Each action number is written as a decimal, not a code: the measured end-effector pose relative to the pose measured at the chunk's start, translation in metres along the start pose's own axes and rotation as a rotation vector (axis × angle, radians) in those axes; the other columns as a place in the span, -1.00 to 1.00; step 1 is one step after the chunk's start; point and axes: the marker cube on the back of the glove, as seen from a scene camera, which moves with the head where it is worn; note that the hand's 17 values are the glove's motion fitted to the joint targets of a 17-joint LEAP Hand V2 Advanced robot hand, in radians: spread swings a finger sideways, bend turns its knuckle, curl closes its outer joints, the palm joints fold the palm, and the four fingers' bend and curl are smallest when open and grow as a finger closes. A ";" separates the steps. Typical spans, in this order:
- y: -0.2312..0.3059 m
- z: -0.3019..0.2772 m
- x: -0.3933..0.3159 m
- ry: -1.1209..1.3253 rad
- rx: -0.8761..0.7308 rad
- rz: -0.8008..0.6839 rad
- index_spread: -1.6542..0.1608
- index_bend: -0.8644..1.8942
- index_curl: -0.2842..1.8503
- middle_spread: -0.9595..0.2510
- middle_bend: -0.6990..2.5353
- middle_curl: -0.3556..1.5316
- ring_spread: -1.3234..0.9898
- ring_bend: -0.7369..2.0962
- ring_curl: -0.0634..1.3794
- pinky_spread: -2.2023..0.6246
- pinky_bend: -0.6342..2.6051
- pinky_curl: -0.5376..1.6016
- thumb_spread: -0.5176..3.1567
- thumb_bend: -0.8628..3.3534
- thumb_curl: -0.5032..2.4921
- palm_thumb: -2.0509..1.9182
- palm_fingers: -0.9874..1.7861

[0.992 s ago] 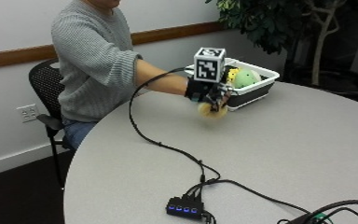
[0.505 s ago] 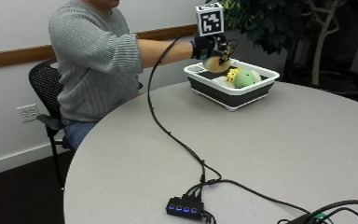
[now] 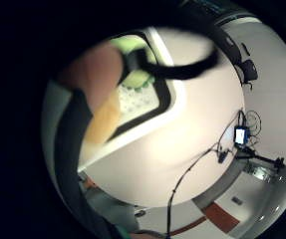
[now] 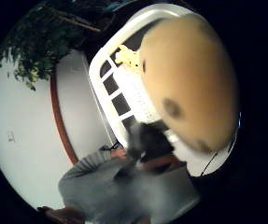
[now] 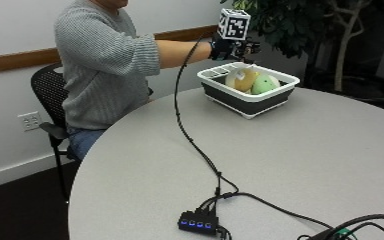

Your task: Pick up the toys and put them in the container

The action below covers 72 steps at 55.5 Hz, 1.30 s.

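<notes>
The person in the grey knitted sweater (image 5: 99, 60) sits at the round grey bench (image 5: 298, 165) with the gloved right hand (image 5: 235, 48) held out above the white-rimmed, dark-walled plastic container (image 5: 245, 97), which stands near the bench's far edge, towards twelve o'clock. A tan round plush toy (image 5: 240, 79) sits directly under the hand, inside the container and apart from the fingers, just beside a light green round plush toy (image 5: 265, 84) on its three o'clock side. From the thumb-side palm view the tan toy (image 4: 189, 84) fills much of the sight, close beneath the palm, with the container's white slotted rim (image 4: 110, 88) beside it and a small yellow plush (image 4: 129, 57) lying inside. Whether the fingers are spread or curled I cannot tell; they seem to hold nothing.
</notes>
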 end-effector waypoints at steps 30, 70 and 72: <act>0.162 0.002 0.100 -0.050 0.205 0.118 0.49 -0.28 -0.37 0.44 -0.50 -0.34 0.11 -0.39 -0.48 0.61 -0.02 -0.15 -0.06 -0.62 -0.42 0.00 -0.51; 0.442 0.172 0.044 -0.220 0.272 0.468 0.48 -0.22 -0.36 0.39 -0.46 -0.33 0.10 -0.36 -0.59 0.61 -0.13 -0.20 0.02 -0.60 -0.50 0.02 -0.32; 0.449 0.181 0.039 -0.248 0.245 0.481 0.48 -0.22 -0.36 0.39 -0.45 -0.32 0.10 -0.36 -0.59 0.61 -0.14 -0.20 0.03 -0.60 -0.50 0.02 -0.31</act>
